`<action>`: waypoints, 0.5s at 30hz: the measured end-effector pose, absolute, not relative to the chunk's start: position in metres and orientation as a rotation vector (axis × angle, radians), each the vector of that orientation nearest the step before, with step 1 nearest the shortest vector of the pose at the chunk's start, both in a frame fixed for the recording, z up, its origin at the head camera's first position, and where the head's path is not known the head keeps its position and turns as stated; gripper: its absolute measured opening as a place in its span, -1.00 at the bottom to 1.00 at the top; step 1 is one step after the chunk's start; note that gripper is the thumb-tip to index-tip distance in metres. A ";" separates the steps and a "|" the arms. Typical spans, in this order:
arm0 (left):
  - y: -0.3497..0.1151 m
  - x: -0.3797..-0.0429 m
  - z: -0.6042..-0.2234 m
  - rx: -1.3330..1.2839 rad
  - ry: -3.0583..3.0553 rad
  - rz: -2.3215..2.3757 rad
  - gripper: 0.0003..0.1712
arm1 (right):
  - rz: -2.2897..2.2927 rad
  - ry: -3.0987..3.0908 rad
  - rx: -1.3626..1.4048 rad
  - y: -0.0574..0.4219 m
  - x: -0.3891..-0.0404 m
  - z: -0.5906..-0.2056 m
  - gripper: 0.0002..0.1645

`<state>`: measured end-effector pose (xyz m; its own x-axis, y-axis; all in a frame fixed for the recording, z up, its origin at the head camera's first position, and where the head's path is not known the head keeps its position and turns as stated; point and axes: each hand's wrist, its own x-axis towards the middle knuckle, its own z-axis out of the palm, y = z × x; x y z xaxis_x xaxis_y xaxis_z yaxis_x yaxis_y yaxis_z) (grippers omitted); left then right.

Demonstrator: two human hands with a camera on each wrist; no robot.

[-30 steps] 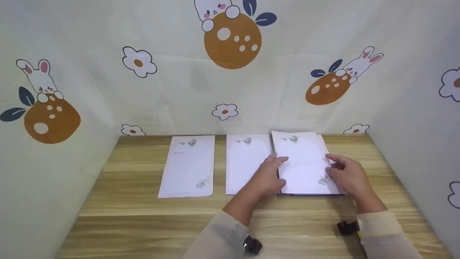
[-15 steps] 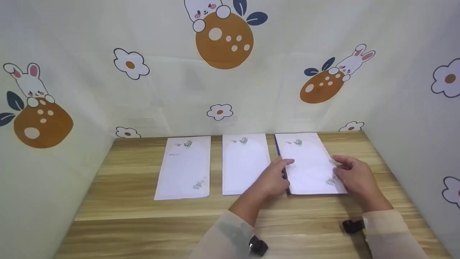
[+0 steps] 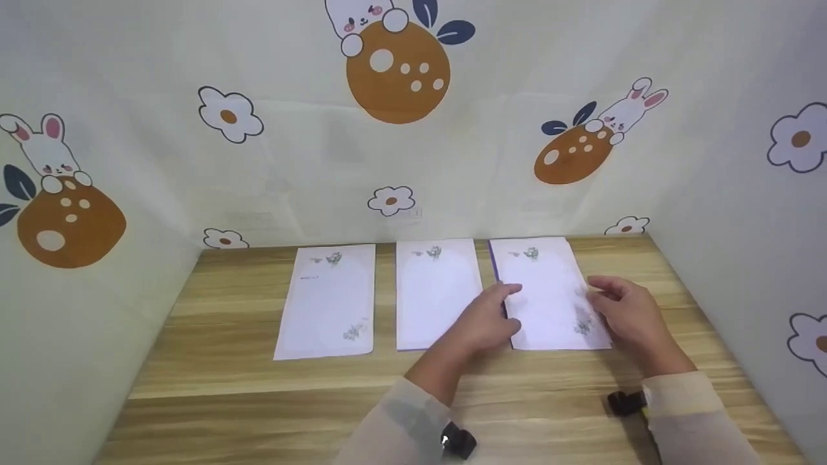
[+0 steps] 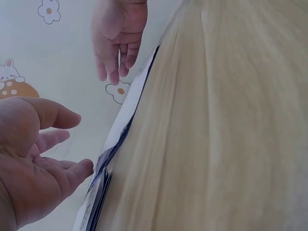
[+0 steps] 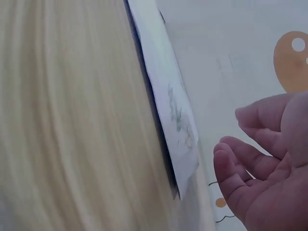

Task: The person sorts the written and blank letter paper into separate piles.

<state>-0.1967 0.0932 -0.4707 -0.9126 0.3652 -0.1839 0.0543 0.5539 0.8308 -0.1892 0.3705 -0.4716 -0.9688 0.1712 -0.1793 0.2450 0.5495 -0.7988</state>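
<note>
At the right of the row, a white sheet with green plant prints lies on a dark blue-purple backing that shows along its left edge. My left hand is at the sheet's left edge, with its index finger and thumb reaching over the paper. Beside the right edge is my right hand, its fingers loosely bent. In the right wrist view that hand appears apart from the paper, with nothing between its fingertips. The left wrist view shows my left hand with relaxed fingers near the dark-edged paper stack.
A middle printed sheet with a purple lower edge lies left of my left hand, partly covered by the forearm. Farther left is another sheet with a short line of text. Behind the wooden table hangs a patterned cloth.
The right-hand sheet, earlier shifted over another layer, now lies flat and squared up. Both hands moved slightly right, then back left, with it. The camera view turned a little.
</note>
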 end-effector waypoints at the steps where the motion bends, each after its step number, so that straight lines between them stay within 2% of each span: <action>1: 0.092 -0.197 -0.471 0.344 2.465 1.308 -0.30 | -1.409 2.691 0.344 0.368 -0.189 -0.470 -0.38; 6: 0.080 -0.199 -0.471 0.307 2.486 1.371 -0.30 | -1.402 2.726 0.184 0.349 -0.192 -0.467 -0.35; 15: 0.037 -0.208 -0.468 0.309 2.559 1.401 -0.26 | -1.581 2.735 -0.025 0.301 -0.208 -0.462 -0.49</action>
<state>-0.2076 0.0374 -0.4680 -0.9566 0.2803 -0.0799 0.0837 0.5268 0.8459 -0.2076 0.3014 -0.4619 -0.9997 -0.0050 0.0235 -0.0229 0.4989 -0.8663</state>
